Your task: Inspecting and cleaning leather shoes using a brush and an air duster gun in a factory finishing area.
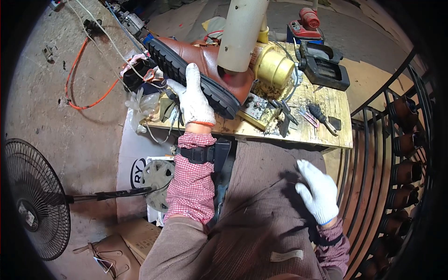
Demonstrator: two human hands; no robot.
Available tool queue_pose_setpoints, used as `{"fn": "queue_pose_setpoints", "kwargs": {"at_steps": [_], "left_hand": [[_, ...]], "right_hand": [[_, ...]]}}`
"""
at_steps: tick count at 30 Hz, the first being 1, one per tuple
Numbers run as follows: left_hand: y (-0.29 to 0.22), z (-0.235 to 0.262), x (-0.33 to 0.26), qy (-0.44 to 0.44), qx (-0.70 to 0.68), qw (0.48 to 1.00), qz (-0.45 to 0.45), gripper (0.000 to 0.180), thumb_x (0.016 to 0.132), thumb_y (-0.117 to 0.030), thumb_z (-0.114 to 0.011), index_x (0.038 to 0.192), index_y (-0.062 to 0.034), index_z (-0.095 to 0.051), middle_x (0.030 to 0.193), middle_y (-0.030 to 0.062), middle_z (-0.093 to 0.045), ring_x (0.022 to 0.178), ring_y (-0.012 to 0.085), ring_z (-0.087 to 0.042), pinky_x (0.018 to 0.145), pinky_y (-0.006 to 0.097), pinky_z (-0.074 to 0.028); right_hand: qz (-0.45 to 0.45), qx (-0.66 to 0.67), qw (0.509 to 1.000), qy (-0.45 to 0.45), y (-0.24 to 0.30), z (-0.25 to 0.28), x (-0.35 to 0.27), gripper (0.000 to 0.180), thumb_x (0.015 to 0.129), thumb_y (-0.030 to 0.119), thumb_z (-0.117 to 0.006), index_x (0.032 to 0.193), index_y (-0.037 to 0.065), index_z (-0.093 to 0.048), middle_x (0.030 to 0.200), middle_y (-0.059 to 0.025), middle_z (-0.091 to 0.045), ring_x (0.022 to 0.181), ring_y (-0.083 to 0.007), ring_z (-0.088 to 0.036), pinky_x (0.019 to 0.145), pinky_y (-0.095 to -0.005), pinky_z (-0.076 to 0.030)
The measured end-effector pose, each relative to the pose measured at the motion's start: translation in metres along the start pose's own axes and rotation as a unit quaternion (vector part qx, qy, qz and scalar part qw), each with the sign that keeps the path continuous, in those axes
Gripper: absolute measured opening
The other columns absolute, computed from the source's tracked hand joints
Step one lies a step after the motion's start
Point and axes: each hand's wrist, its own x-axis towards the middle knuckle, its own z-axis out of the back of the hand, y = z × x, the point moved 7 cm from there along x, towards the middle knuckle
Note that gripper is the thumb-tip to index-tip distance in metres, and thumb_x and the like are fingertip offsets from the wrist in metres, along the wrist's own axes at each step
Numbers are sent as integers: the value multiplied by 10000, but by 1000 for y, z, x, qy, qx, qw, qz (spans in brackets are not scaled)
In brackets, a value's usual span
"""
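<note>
Head view shows one brown leather boot with a black lugged rubber sole (196,65), lying on its side over the far left part of the plywood bench (326,130), sole turned toward the person. A cream cylindrical post (240,32) enters the boot's opening from above, beside one brass-coloured round drum (274,67). Both hands wear white knit gloves. The left hand (196,100) presses flat against the sole near the toe, its fingers stretched along the tread, not clenched. The right hand (318,190) rests loose and released on the brown apron over the lap, holding nothing. Small hand tools (308,114) lie scattered toward the bench's near right corner, leaving bare board along the near edge. One black floor fan (32,200) stands left; a black metal rack of dark boots (406,172) curves right.
</note>
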Motion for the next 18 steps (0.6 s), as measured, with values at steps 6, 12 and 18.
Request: {"fn": "queue_pose_setpoints", "kwargs": {"at_steps": [6, 12, 18], "left_hand": [[13, 32, -48, -18, 2, 999, 37, 1119, 953, -495, -720, 1674, -76, 26, 1622, 176, -330, 1350, 306, -493, 1092, 413, -465], [7, 39, -100, -3, 13, 999, 42, 1079, 953, -460, -745, 1680, -82, -42, 1527, 123, -455, 1253, 223, -540, 1034, 379, -479], [8, 82, -64, -91, -31, 995, 24, 1015, 937, -451, -774, 1671, -134, -150, 1462, 83, -527, 1211, 239, -592, 1021, 408, -514]], "right_hand": [[189, -76, 976, -75, 58, 1, 79, 556, 889, 146, -681, 1439, 106, -608, 1379, -131, -655, 1140, -293, -664, 921, -397, -518], [313, -120, 942, -19, 129, -33, 127, 138, 842, 150, -615, 929, 59, -671, 951, -117, -664, 826, -287, -649, 725, -423, -517], [182, -36, 913, 363, 28, -88, 20, 86, 778, 152, -685, 837, 117, -738, 800, -125, -703, 789, -350, -702, 726, -457, -552]]}}
